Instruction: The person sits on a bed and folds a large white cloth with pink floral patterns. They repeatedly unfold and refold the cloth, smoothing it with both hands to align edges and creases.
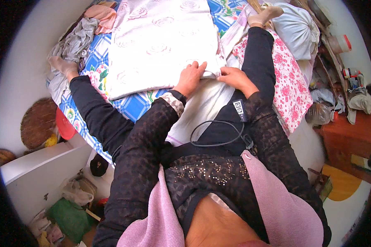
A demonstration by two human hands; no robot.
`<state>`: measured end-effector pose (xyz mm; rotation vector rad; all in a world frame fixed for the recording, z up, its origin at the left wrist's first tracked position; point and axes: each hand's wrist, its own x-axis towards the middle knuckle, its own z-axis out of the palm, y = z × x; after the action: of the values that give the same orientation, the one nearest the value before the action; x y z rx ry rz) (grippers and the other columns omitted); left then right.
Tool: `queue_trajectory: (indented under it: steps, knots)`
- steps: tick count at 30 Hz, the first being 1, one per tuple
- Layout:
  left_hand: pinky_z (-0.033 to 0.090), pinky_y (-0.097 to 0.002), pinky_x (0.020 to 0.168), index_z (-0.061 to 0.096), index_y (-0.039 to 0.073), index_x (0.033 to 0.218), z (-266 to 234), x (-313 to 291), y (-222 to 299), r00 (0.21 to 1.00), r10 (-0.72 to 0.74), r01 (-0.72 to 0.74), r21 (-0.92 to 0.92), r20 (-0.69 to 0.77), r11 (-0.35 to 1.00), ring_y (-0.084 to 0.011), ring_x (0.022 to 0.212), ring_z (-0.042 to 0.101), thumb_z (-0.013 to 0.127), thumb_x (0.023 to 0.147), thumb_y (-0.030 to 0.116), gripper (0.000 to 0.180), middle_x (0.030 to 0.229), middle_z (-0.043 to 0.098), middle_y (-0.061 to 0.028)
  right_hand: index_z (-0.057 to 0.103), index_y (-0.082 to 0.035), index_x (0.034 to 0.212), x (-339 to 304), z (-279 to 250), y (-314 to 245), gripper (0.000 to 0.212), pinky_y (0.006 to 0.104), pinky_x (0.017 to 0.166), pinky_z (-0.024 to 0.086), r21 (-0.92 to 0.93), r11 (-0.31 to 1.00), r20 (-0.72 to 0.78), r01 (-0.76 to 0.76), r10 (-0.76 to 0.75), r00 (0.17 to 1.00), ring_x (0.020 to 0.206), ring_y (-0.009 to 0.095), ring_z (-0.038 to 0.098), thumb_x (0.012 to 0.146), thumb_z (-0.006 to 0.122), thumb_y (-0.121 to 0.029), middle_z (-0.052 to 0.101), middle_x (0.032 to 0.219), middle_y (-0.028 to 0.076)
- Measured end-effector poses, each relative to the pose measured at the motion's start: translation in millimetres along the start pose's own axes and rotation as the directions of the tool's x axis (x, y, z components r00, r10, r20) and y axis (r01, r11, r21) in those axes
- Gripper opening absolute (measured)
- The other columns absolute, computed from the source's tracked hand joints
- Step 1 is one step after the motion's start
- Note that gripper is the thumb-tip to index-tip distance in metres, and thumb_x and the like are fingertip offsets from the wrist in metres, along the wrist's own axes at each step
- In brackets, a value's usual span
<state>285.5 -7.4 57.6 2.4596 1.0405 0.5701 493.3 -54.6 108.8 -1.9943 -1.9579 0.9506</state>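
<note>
A folded white cloth (160, 45) with faint pink rose outlines lies spread in front of me between my legs. My left hand (189, 77) rests on its near edge, fingers stretched over the top of the fabric. Just to the right, my right hand (236, 79) has its thumb and fingers closed on the cloth's near right corner. A small fold of the fabric shows between the two hands. Under this corner, a plain whitish sheet (202, 103) runs toward my lap.
A blue checked, flowered bedcover (136, 108) lies beneath. Grey clothing (75, 41) is heaped at far left. On the right are a pink-flowered cloth (287, 82), a tied pale-blue bundle (297, 31) and a reddish-brown cabinet (346, 133). A grey cord loop (216, 145) crosses my lap.
</note>
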Motion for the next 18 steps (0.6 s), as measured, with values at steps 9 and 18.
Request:
queue_trajectory:
  steps: [9, 18]
  knots:
    - [0.048, -0.0428, 0.071, 0.041, 0.016, 0.134, -0.6, -2.0, 4.9, 1.000, 0.009, -0.008, 0.027, -0.025, 1.000, -0.0339, 0.087, 0.057, 0.052, 0.081, 0.005, 0.056, 0.103, 0.053, -0.0133, 0.063, -0.002, 0.083, -5.8, 3.4, -12.9, 0.035, 0.0308, 0.055, 0.046, 0.405, 0.888, -0.121, -0.218, 0.289, 0.950, 0.052, 0.014, 0.057, 0.081, 0.059, -0.037, 0.061, 0.065, 0.007]
    - [0.049, -0.0432, 0.078, 0.041, 0.021, 0.135, -6.2, -5.4, 9.4, 0.996, 0.084, -0.085, 0.040, 0.028, 0.996, -0.0351, 0.094, 0.056, 0.056, 0.080, 0.011, 0.057, 0.115, 0.052, -0.0138, 0.063, -0.006, 0.085, -15.3, 8.7, -22.1, 0.027, 0.0461, 0.071, 0.046, 0.038, 0.991, -0.368, -0.125, 0.130, 0.921, 0.081, 0.038, 0.060, 0.080, 0.053, -0.031, 0.064, 0.082, 0.019]
